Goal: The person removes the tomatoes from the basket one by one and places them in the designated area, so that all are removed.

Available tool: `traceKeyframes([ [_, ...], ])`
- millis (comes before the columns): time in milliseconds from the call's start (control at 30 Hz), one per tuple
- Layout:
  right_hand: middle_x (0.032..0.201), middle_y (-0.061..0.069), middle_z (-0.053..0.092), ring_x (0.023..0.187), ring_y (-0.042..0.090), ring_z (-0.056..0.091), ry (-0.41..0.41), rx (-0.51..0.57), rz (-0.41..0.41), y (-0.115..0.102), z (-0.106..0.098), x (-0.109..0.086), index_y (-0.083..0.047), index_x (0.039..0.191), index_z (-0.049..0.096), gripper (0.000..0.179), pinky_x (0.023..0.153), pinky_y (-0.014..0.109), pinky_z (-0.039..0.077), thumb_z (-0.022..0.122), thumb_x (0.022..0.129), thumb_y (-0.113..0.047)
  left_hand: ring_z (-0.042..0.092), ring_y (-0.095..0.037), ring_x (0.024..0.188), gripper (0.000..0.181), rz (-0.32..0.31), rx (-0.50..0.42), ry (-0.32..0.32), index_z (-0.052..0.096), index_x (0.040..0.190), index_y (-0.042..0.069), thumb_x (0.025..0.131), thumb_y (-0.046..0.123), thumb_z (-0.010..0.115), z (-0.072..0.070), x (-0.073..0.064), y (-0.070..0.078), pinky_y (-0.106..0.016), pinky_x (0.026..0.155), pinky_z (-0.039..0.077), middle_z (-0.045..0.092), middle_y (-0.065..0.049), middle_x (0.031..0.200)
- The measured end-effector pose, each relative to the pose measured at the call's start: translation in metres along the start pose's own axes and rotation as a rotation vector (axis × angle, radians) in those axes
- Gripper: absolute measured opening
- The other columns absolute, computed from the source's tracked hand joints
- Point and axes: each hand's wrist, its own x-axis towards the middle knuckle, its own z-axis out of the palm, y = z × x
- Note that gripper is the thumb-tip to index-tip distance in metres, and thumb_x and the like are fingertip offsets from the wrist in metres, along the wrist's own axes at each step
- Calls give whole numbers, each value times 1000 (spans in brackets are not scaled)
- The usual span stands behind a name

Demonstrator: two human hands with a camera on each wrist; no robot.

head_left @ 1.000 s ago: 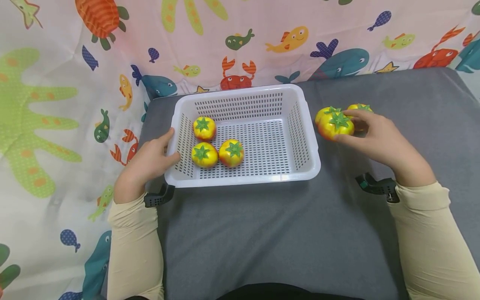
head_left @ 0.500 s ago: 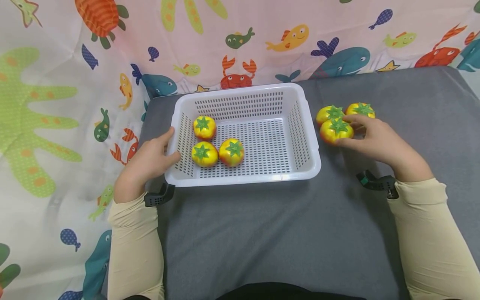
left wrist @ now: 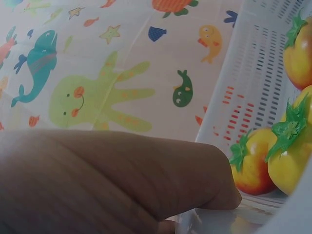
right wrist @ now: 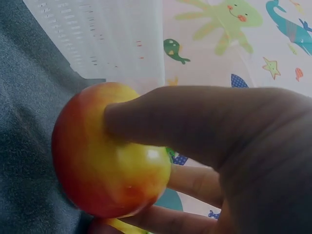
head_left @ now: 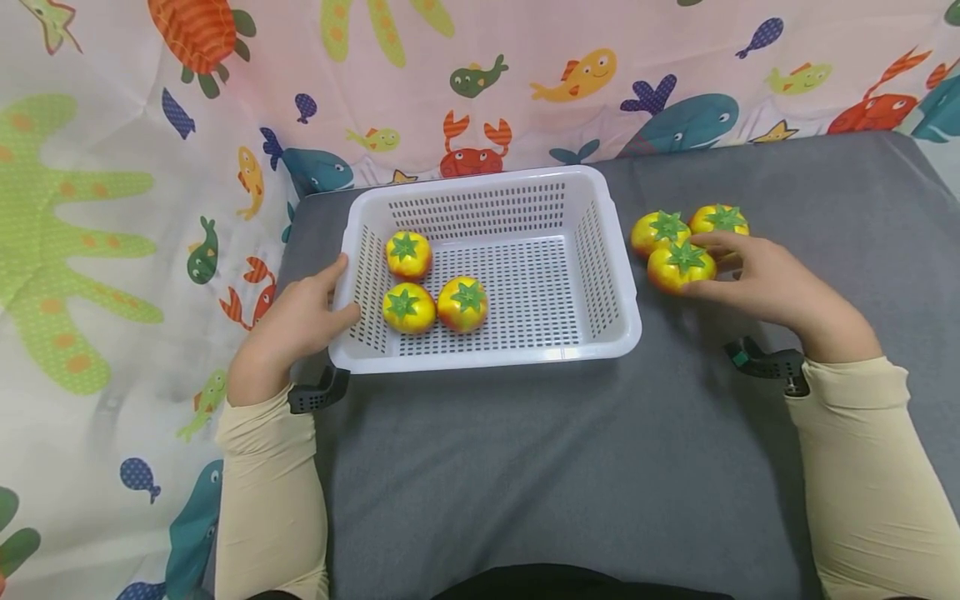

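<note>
My left hand [head_left: 300, 319] grips the left wall of a white perforated plastic basket [head_left: 480, 362], its thumb over the rim. Inside, at the left end, sit three yellow-red tomatoes with green star-shaped leaves, one at the back [head_left: 408, 257], one in front [head_left: 407, 312] and one beside it [head_left: 462, 307]. To the right of the basket, my right hand [head_left: 772, 283] holds another tomato [right wrist: 109, 151] between thumb and fingers. Right behind it are two more tomatoes, one at left [head_left: 654, 233] and one at right [head_left: 717, 220], the right one partly hidden by the fingers.
A grey cloth [head_left: 525, 467] covers the table. Behind and to the left hangs a curtain [head_left: 540, 133] printed with sea animals; the basket's back edge is close to it. The basket's right wall stands between the held tomato and the basket's inside.
My right hand and its tomato have shifted toward me and slightly right, uncovering more of the two tomatoes behind. The left hand and basket stay in place.
</note>
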Motion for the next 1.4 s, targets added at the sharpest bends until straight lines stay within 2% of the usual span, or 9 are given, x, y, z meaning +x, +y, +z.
traceKeyframes([
  [333, 141, 34, 55, 127, 53, 54, -48, -2, -52, 3, 0, 0, -3, 152, 48, 70, 100, 68, 50, 80, 94, -26, 76, -31, 94, 90, -7, 0, -4, 9, 170, 20, 100, 25, 65, 0, -1, 1, -41, 79, 65, 68, -23, 128],
  [667, 142, 33, 55, 124, 53, 57, -95, 3, -66, 8, 3, 3, -2, 151, 49, 66, 97, 65, 54, 79, 94, -19, 77, -32, 95, 90, -8, -1, -10, 8, 170, 21, 101, 25, 65, 0, -1, 0, -41, 78, 65, 68, -23, 128],
  [1133, 144, 32, 53, 124, 53, 57, -104, 21, -54, 9, 4, 5, -3, 150, 49, 66, 100, 67, 52, 80, 94, -21, 76, -31, 93, 89, -3, 16, -7, 8, 170, 19, 101, 25, 63, -1, 0, -1, -37, 74, 64, 69, -22, 127],
  [1400, 146, 32, 51, 129, 53, 53, -109, 30, -29, 8, 4, 6, -1, 150, 47, 66, 101, 68, 50, 79, 95, -20, 76, -31, 93, 89, -1, 16, -7, 8, 170, 20, 100, 25, 62, -1, 0, 0, -35, 74, 63, 69, -22, 127],
])
